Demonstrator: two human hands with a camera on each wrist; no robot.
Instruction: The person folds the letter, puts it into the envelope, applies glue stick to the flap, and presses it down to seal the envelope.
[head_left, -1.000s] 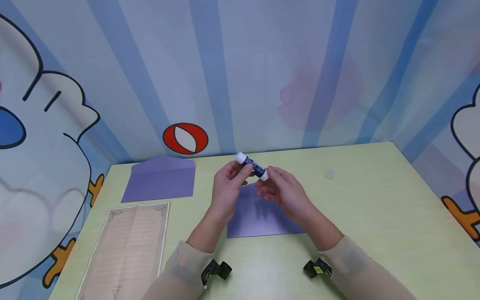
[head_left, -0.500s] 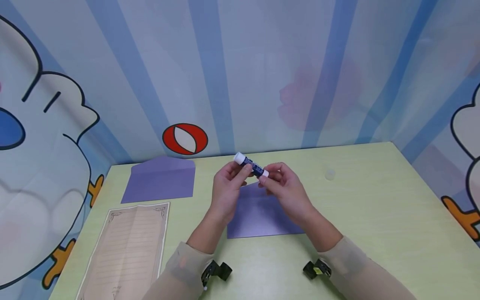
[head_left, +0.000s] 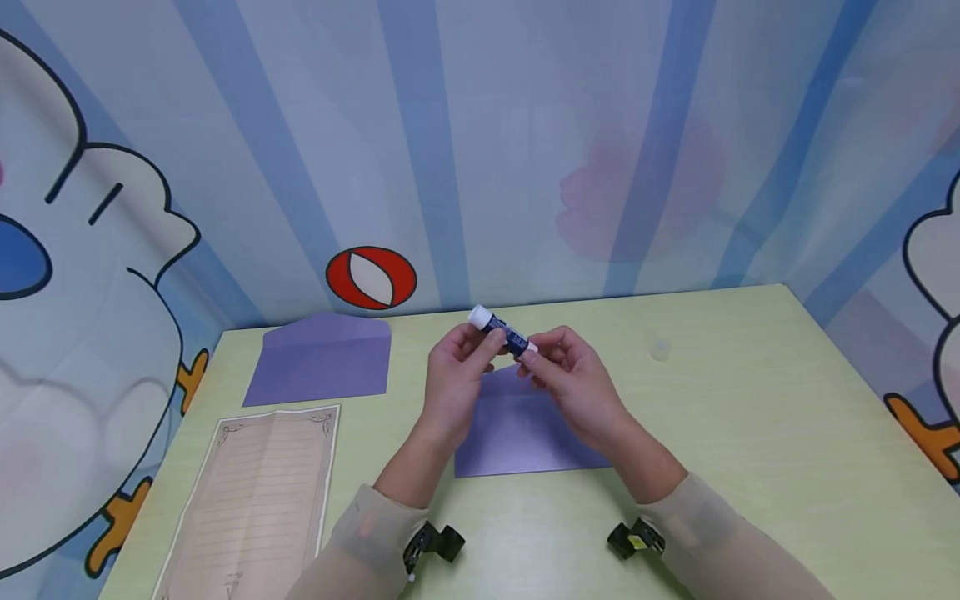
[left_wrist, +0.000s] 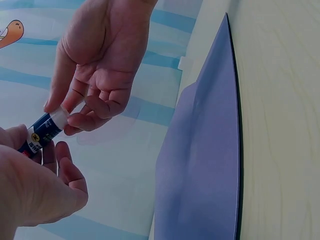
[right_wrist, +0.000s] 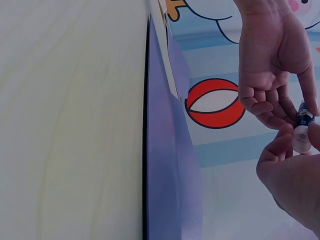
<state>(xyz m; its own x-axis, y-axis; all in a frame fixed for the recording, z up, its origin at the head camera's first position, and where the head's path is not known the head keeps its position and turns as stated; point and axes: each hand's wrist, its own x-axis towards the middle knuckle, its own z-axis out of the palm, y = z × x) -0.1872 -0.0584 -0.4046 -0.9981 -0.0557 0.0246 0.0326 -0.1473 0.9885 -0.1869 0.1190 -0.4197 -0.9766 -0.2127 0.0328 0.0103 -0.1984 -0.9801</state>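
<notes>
Above the table, my left hand [head_left: 456, 375] grips a dark blue glue stick [head_left: 492, 322] with white ends, thumb across its label. It is tilted, with the thicker white end to the upper left. My right hand [head_left: 581, 392] pinches the narrower lower-right end with thumb and fingers. In the left wrist view, that white end shows between the right fingertips, next to the blue label. In the right wrist view, the right thumb and fingers lie around the pale end. Beneath both hands lies a purple envelope [head_left: 517, 437], its pointed flap partly hidden by them.
A second purple envelope [head_left: 318, 367] lies at the back left of the table. In front of it is a lined sheet of letter paper [head_left: 262, 483] with a decorated border. A small round translucent piece [head_left: 660, 349] sits to the right. A printed backdrop [head_left: 510, 150] stands behind the table.
My right hand has moved its fingers around the glue stick's lower end, its thumb shifting from above to the near side. The left hand and the envelopes stay almost still.
</notes>
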